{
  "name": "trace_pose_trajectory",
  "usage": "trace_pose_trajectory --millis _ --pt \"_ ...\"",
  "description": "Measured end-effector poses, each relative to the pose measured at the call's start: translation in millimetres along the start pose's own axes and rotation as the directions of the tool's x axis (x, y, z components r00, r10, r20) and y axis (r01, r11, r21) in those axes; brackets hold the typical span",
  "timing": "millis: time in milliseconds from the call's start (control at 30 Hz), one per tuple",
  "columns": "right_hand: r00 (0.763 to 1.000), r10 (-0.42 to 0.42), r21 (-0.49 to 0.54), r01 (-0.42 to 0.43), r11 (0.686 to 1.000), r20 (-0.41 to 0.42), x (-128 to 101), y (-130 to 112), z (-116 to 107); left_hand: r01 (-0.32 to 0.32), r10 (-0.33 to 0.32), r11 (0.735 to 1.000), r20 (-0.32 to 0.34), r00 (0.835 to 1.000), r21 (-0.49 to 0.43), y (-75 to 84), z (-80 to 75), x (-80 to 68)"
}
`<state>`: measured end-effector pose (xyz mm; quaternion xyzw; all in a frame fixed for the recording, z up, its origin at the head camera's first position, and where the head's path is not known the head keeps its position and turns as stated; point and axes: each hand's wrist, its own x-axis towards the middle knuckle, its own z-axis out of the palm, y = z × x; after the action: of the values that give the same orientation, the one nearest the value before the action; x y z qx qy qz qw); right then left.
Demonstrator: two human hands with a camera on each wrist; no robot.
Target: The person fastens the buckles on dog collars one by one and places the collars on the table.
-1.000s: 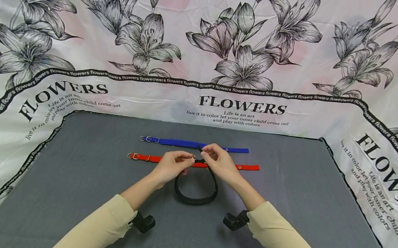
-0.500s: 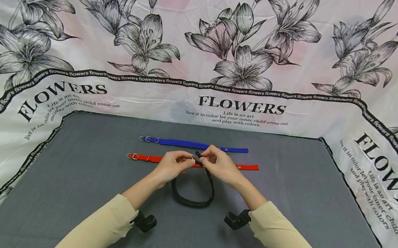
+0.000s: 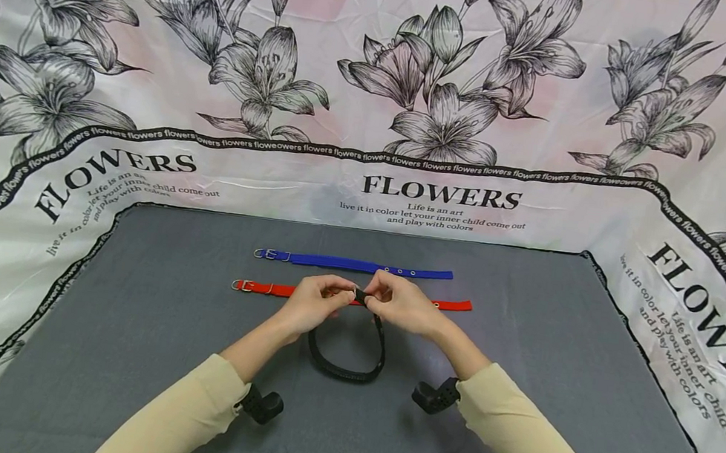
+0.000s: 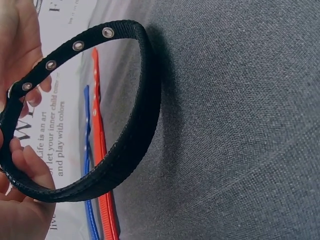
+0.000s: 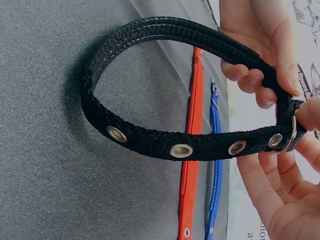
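Red strap: it lies out straight on the grey surface [image 3: 525, 335], its middle partly hidden from me by the hands; call this red strap [image 3: 283, 291] the mark for everything else.
Black strap: bent round into a loop, the black strap [image 3: 349, 375] is held up with its joined ends over the middle of the red strap and its curve hanging on the near side of it; whether the lowest edge touches the surface I can't tell.
Left hand: over the red strap, towards its buckle end, the left hand [image 3: 315, 302] has its grip pinched on the black strap, thumb and fingers together on it.
Right hand: over the red strap, towards its plain end, the right hand [image 3: 404, 306] has its grip clamped on the black strap too, just beside the other hand.
Eyelets: four silver eyelets [image 5: 181, 150] show along the black strap.
Metal ring: a thin metal ring [image 5: 291, 134] crosses the black strap by the fingers.
Blue strap: beyond the red strap and apart from it, the blue strap [image 3: 341, 263] lies roughly parallel.
Backdrop: well beyond the red strap hangs a flower-printed sheet [image 3: 272, 194].
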<state>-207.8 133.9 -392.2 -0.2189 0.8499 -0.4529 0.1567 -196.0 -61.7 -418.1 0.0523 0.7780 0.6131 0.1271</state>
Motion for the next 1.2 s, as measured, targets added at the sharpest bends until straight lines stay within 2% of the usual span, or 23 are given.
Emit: trace_pose_trajectory --millis 400,633,1200 --pt "1.000 -0.006 0.006 0.007 1.000 -0.012 -0.3 4.8 5.1 -0.004 0.004 1.000 0.003 1.000 0.009 0.3 -3.1 -1.1" --pt "0.999 0.017 0.002 -0.017 1.000 -0.034 -1.5 6.2 6.7 -0.001 0.000 0.999 0.030 1.000 0.049 -0.4 -3.9 -1.1" --pt "0.999 0.029 0.010 -0.029 1.000 -0.042 -2.6 9.5 11.7 0.009 -0.012 0.996 -0.037 0.999 -0.094 -0.5 -3.7 -4.5"
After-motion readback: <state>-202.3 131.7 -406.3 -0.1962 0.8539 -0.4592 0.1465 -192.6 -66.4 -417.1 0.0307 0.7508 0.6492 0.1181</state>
